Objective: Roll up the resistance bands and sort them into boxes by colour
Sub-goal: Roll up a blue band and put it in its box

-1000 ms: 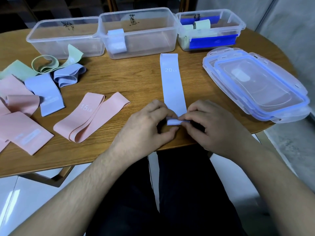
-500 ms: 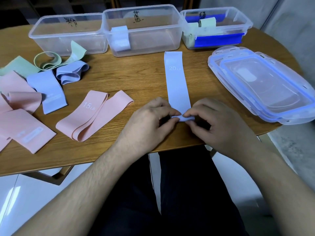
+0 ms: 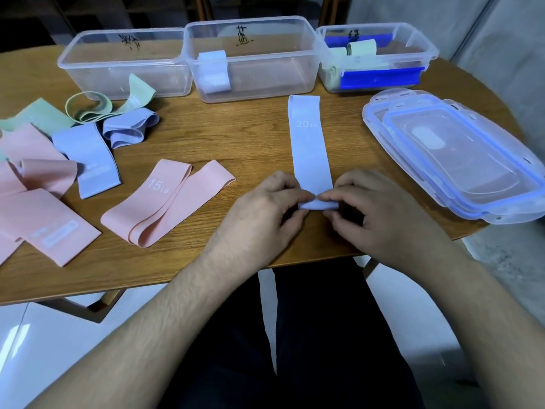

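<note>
Hands [image 3: 317, 215] pinching blue band's [image 3: 309, 149] rolled near end

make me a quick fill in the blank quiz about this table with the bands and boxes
1. Both hands roll the near end of the band printed ____ LB.
2. The folded pink band reads ____ LB.
3. The lids lie on the table's ____ side.
4. The left box holds ____ bands.

Answers: 20; 15; right; no
</note>
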Demonstrator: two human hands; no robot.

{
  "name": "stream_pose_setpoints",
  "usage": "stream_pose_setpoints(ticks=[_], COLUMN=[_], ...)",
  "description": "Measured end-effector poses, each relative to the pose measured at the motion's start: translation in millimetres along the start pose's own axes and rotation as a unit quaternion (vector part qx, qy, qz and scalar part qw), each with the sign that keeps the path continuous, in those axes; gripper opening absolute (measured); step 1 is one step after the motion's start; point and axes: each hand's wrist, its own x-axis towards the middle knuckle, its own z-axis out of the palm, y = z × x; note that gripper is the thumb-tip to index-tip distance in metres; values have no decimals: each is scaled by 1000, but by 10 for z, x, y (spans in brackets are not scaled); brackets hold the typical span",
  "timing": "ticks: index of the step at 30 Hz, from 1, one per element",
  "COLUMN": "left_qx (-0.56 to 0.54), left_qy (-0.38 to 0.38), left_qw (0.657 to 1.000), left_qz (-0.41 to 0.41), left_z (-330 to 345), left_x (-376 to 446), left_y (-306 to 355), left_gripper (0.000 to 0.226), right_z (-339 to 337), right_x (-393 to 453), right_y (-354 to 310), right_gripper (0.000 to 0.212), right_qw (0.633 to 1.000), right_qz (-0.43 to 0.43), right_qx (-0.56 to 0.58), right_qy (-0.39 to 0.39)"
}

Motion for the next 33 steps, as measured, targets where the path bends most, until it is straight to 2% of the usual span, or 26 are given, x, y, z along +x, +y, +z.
stream_pose_setpoints(ticks=[5,14,18,24,27,33], left_qx=[40,37,4,18,8,4], left_qy=[0,-26,-29,-20,-4,15], left_qw=[999,999,1000,1000,1000,999], left_qz=[-1,9,-4,-7,-12,-30], left_z=[10,-81,-119,-79,-53,-26], left_x=[36,-89,-193,-206,-220,-215], left_y=[26,130,195,204,180,183], left_gripper=[24,22,22,24,24,25], right_z=[-38,-136,-122,-47,-35,12], right_x=[32,-86,-201,-246,-275,-329], right_y=[-6,-130,-178,-178,-180,-169], right_gripper=[23,22,27,29,37,26], right_qw=[1000,998,999,1000,999,998], right_qz=[14,11,14,22,31,50], right_qx=[-7,-11,-5,3,16,37], right_qy=[-25,-56,-47,-4,8,12])
